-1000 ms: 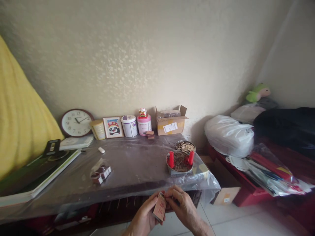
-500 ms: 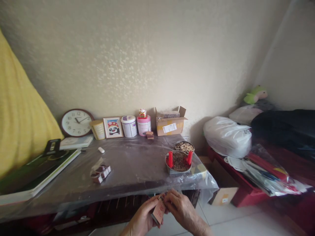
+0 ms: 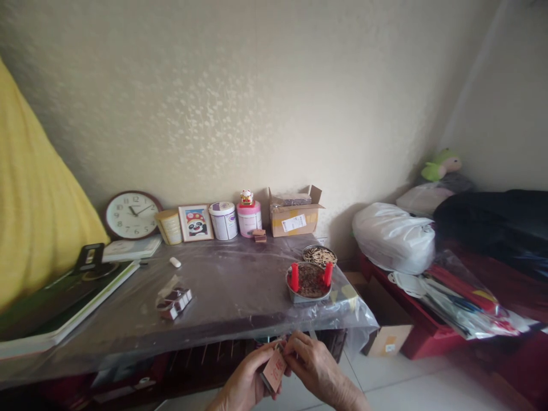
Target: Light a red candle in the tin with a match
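My left hand (image 3: pixel 250 377) is closed around a small matchbox (image 3: pixel 274 371) with a pinkish-tan face and red writing, held tilted in front of the table edge. My right hand (image 3: pixel 319 368) is in a pinch at the upper right end of the matchbox; what its fingertips hold is hidden. Beyond the hands, a round metal tin (image 3: pixel 309 294) of dark grains holds two red candles (image 3: pixel 295 278) standing upright. Behind it a dish of matchsticks (image 3: pixel 319 257) is partly covered by the tin. Several small boxes in torn wrap (image 3: pixel 175 302) lie on the left.
The table (image 3: pixel 231 285) has a clear plastic cover hanging over its front edge. Along the wall stand a clock (image 3: pixel 134 215), a framed panda picture (image 3: pixel 196 223), canisters (image 3: pixel 223 221) and an open cardboard box (image 3: pixel 295 220). A large book (image 3: pixel 64 308) lies left; white bags (image 3: pixel 394 237) sit right.
The matchbox has tilted slightly, showing more of its red writing. Both hands stay close together in nearly the same place. The view has shifted a little.
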A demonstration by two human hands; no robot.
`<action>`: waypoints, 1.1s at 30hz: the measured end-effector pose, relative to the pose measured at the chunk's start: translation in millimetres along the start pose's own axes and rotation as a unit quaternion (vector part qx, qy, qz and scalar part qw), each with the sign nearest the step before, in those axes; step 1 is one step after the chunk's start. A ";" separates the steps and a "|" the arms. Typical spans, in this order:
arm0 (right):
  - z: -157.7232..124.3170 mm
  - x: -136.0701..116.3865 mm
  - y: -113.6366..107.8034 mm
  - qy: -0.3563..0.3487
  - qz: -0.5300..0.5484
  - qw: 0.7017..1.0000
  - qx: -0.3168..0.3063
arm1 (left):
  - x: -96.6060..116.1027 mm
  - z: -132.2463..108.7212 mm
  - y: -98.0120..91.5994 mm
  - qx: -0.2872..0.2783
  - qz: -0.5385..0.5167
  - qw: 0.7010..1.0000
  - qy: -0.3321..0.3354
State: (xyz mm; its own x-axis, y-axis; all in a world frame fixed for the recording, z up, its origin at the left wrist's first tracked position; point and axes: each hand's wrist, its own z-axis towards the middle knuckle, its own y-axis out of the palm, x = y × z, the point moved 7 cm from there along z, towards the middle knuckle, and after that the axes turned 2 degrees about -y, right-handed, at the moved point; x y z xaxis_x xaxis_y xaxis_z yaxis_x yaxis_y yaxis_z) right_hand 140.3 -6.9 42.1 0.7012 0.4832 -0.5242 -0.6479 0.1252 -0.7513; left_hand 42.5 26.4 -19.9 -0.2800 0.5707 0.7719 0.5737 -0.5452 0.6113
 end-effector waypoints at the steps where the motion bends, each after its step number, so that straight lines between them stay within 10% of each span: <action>1: 0.0 -0.1 -0.2 0.003 -0.001 1.000 0.002 | -0.2 -0.3 -0.1 0.003 0.003 1.000 -0.003; 33: -7.5 19.2 -7.7 0.100 0.059 0.993 0.017 | 6.2 -7.6 -5.5 0.025 0.005 1.000 0.005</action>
State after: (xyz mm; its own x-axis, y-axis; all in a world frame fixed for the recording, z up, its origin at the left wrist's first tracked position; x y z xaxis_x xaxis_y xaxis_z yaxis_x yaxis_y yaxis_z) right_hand 161.0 -5.0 34.8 0.6629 0.3141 -0.6797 -0.7364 0.1091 -0.6677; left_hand 31.7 28.2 -17.2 -0.2821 0.5595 0.7793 0.6135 -0.5193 0.5949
